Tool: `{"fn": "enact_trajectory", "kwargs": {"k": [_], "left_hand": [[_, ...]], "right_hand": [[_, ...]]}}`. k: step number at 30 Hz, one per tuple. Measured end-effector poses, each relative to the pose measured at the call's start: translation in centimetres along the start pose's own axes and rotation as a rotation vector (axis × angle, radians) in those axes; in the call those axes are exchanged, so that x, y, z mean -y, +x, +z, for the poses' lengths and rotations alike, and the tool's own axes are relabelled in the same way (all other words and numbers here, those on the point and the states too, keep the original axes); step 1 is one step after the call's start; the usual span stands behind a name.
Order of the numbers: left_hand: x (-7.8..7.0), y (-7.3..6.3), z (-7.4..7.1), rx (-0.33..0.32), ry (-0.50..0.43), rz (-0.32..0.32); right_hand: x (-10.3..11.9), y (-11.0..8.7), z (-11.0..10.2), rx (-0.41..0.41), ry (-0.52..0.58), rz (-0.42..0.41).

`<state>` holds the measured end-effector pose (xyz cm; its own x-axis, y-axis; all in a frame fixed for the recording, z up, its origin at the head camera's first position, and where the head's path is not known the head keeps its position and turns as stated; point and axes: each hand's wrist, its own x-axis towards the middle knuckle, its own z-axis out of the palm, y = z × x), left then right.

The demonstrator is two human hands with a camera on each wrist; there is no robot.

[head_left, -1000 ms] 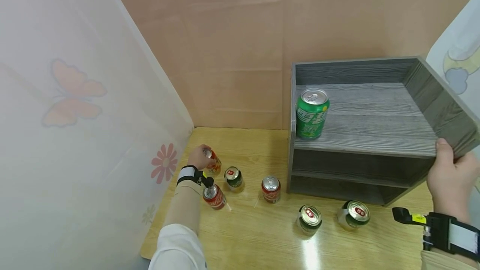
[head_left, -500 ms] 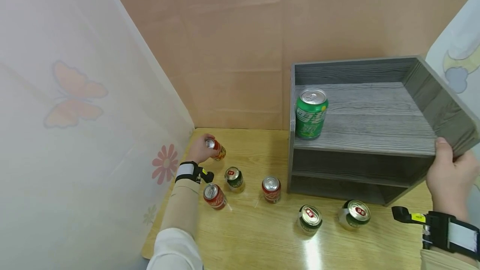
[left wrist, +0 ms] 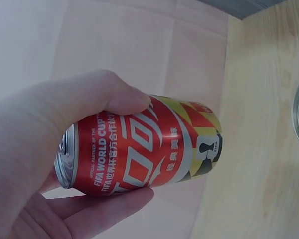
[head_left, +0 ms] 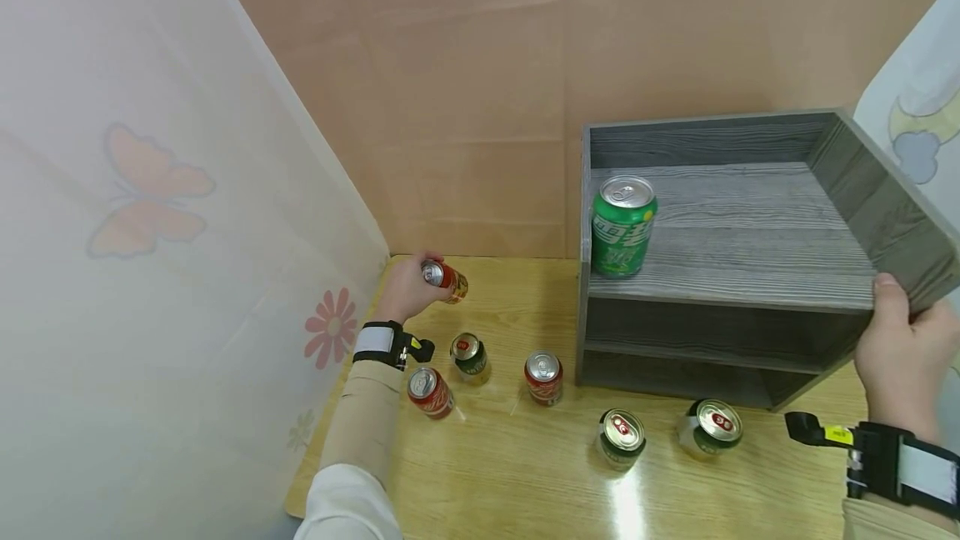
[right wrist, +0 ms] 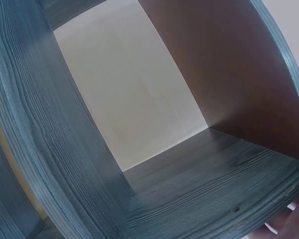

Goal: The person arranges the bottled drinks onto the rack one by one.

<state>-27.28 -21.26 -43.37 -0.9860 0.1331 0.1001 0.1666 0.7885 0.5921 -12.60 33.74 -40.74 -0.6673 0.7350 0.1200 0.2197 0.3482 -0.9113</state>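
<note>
In the head view my left hand (head_left: 410, 288) grips a red and gold soda can (head_left: 454, 282) near the table's back left corner. The left wrist view shows the thumb on one side of the can (left wrist: 139, 149) and fingers on the other; the can lies tilted, with its lid toward the palm. My right hand (head_left: 903, 357) holds the front edge of the grey wooden shelf's right side panel (head_left: 892, 215), thumb on the inner face. A green soda can (head_left: 624, 232) stands upright at the left end of the upper shelf board (head_left: 750, 232).
On the wooden table (head_left: 510, 473) stand two red cans, one at left (head_left: 430, 394) and one beside the shelf (head_left: 543, 379). Dark green cans with gold lids stand nearby: one (head_left: 468, 355) at left, another (head_left: 621, 438) in front, a third (head_left: 710, 427) below the shelf.
My left hand has moved up and to the right, carrying the red and gold can farther from the standing cans. The right hand stays on the shelf panel.
</note>
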Motion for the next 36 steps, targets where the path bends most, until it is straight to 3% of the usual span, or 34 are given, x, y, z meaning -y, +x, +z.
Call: {"fn": "enact_trajectory", "kwargs": {"k": [10,24,36], "left_hand": [[-3.4,-0.6,-0.6,0.050,-0.034,0.129],[-7.5,-2.0,-1.3,0.053,-0.022,0.341],[-10.2,-3.1,-1.3,0.098,0.010,0.428]], "right_hand": [[-0.3,0.2,0.3,0.000,0.017,0.051],[-0.4,0.2,0.3,0.013,-0.006,0.063],[-0.4,0.2,0.4,0.005,0.025,0.069]]}}
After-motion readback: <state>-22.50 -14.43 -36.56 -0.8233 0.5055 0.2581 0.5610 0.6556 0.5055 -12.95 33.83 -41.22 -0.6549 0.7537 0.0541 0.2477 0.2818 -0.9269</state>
